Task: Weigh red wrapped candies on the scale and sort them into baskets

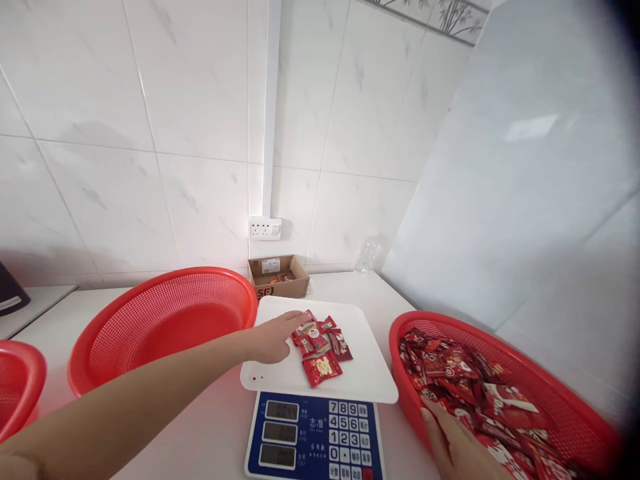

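Observation:
My left hand (273, 340) reaches over the white tray (357, 377) of a digital scale, fingers stretched to the left edge of several small red snack packets (323, 367). The packets lie in a loose cluster on the tray, one partly overlapped by the fingertips. At lower right, my right hand (457, 443) is at the near side of a red plastic basket (407, 393) heaped with similar red packets (453, 363). Its fingers look extended against the packets, with nothing clearly gripped. The scale's blue panel (315, 457) has three displays and a keypad.
A second red basket (213, 277) stands left of the scale, and part of another red basket (30, 360) shows at the left edge. Behind the scale is a small cardboard box (295, 288) with some packets. A clear plastic container (367, 257) stands by the tiled wall.

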`<state>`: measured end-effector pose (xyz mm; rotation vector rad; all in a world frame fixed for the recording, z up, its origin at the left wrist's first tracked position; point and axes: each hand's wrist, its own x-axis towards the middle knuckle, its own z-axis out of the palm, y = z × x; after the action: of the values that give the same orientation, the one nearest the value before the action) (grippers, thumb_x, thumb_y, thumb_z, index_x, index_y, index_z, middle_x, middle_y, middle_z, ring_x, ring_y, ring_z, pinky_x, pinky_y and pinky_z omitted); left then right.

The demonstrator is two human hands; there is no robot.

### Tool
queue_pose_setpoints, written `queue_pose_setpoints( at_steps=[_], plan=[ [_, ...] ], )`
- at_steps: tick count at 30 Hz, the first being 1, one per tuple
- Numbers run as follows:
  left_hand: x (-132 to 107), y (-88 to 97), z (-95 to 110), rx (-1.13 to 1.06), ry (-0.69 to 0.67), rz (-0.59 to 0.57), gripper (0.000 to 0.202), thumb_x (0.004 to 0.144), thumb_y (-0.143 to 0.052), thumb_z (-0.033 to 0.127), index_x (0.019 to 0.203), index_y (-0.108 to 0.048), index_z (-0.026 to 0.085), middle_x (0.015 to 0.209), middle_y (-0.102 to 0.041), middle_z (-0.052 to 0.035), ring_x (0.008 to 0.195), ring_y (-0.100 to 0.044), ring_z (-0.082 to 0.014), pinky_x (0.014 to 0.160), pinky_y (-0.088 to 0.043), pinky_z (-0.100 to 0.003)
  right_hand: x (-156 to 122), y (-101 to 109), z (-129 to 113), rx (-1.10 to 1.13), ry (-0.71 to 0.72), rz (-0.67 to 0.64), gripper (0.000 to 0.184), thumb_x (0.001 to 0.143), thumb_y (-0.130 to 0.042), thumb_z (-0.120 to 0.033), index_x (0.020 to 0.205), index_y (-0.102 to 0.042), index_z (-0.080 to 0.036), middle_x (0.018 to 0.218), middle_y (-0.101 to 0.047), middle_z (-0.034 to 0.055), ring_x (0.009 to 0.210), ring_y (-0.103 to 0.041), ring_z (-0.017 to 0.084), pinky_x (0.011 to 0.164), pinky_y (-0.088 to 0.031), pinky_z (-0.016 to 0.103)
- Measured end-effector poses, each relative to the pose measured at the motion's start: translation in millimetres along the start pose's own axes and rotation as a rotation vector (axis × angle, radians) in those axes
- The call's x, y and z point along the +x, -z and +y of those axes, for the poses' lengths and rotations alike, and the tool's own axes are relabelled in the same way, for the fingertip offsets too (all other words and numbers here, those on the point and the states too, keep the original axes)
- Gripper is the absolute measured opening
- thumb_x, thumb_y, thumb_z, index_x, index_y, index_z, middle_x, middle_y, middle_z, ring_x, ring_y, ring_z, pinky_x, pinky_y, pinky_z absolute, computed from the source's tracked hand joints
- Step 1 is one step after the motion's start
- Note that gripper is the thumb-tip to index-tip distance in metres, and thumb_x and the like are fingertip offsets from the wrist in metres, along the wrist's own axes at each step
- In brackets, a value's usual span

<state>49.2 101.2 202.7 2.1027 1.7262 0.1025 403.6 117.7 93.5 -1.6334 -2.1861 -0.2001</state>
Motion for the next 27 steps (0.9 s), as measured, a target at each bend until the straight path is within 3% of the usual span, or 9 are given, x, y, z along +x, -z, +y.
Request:
queue_pose_setpoints(
  at_steps=[4,8,11,17,27],
  plan=[
    [36,-1.1,0,0.071,-0.081,-0.090,0.081,0.073,-0.059,0.013,0.145,-0.023,0.021,0.155,-0.021,-0.0118,0.142,-0.016,-0.0318,0.111,-0.029,-0.048,1,6,-9,-0.019,-0.044,-0.020,0.044,0.088,-0.031,-0.039,0.108,-0.069,-0.025,0.096,-0.074,0.0065,0.071,-0.071,0.021,0.057,-0.055,0.030],
    [50,2.6,-1,0.151,-0.132,-0.126,0.054,0.084,-0.060,0.029,0.134,-0.042,0.021,0.145,-0.037,-0.0113,0.132,-0.035,-0.0325,0.104,-0.033,-0.058,1,13,-13,-0.050,-0.069,-0.073,0.045,0.089,-0.030,-0.040,0.107,-0.068,-0.025,0.102,-0.073,0.0059,0.071,-0.071,0.020,0.053,-0.054,0.028],
    [50,4.9,0,0.188,-0.134,-0.113,0.040,0.086,-0.058,0.031,0.124,-0.051,0.021,0.140,-0.042,-0.0097,0.124,-0.045,-0.0285,0.100,-0.039,-0.054,1,14,-13,-0.061,-0.057,-0.106,0.046,0.090,-0.029,-0.039,0.110,-0.067,-0.025,0.108,-0.071,0.0052,0.075,-0.071,0.020,0.056,-0.055,0.027],
    [48,6.0,-2,0.242,-0.017,-0.067,0.032,0.087,-0.057,0.032,0.116,-0.055,0.017,0.124,-0.055,-0.0089,0.105,-0.057,-0.0227,0.087,-0.050,-0.045,1,15,-15,-0.067,-0.076,-0.113,0.047,0.090,-0.028,-0.039,0.113,-0.066,-0.024,0.109,-0.071,0.0063,0.075,-0.071,0.022,0.057,-0.055,0.031],
    [44,0.7,-12,0.125,0.041,0.026,0.028,0.087,-0.057,0.032,0.111,-0.057,0.016,0.112,-0.060,-0.0071,0.093,-0.061,-0.0189,0.078,-0.053,-0.039,4,24,-26,-0.080,-0.154,-0.198,0.050,0.091,-0.024,-0.040,0.115,-0.064,-0.024,0.113,-0.069,0.0052,0.084,-0.071,0.023,0.062,-0.056,0.033]
  ],
)
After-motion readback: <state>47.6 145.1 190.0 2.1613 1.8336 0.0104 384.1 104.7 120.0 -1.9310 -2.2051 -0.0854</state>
